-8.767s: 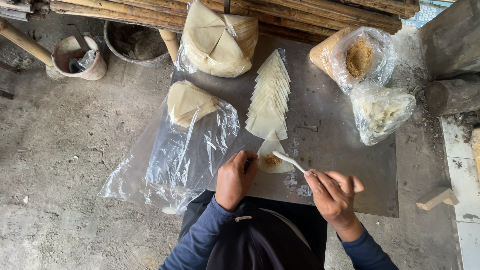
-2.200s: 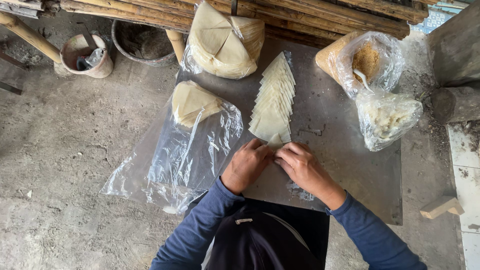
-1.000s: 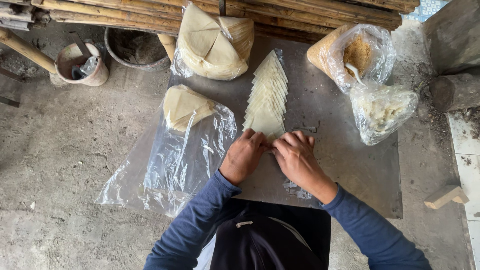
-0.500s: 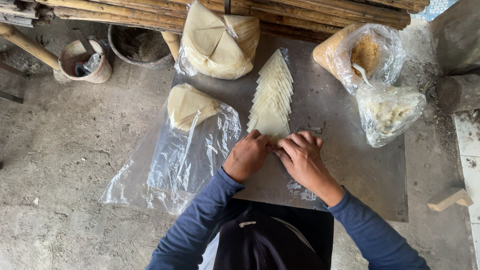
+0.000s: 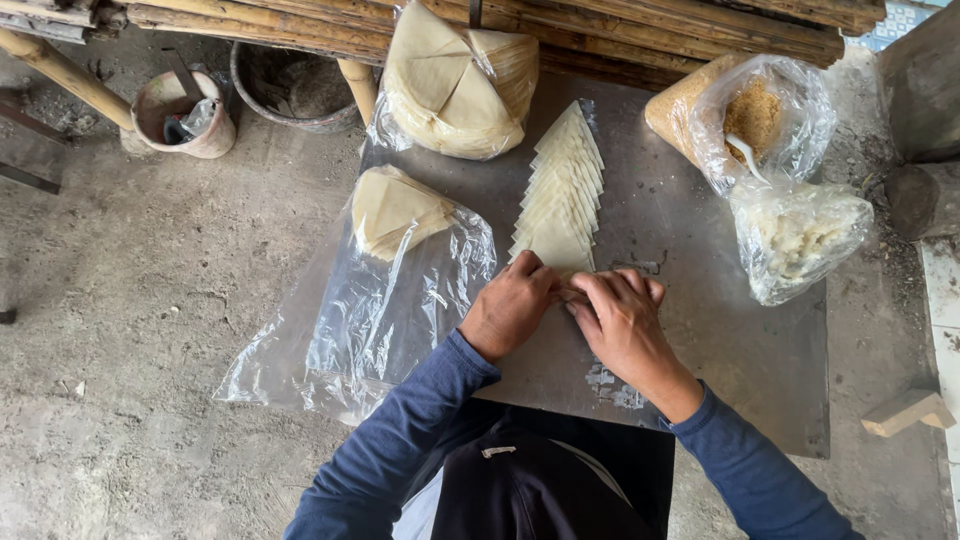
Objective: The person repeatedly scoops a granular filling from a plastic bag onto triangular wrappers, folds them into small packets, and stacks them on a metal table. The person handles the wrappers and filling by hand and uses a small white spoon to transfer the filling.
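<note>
My left hand (image 5: 512,305) and my right hand (image 5: 622,320) meet fingertip to fingertip on a grey metal board (image 5: 720,340). Both press on a small pale pastry piece that they mostly hide. Just beyond my fingers lies a fanned row of folded pale triangles (image 5: 560,200), running away from me. To the left, a clear plastic sheet (image 5: 390,300) holds a stack of wedge-shaped pastry sheets (image 5: 392,208).
A bigger bagged pile of pastry sheets (image 5: 455,75) sits at the board's far edge. At the right stand a bag of brown crumbly filling with a white spoon (image 5: 745,115) and a bag of white filling (image 5: 800,235). Bamboo poles (image 5: 600,20), two pots (image 5: 185,110) and concrete floor surround the board.
My hands have stayed together on the small piece at the near end of the row, shifting only slightly. Several seconds ago my right hand held a white spoon over a sheet.
</note>
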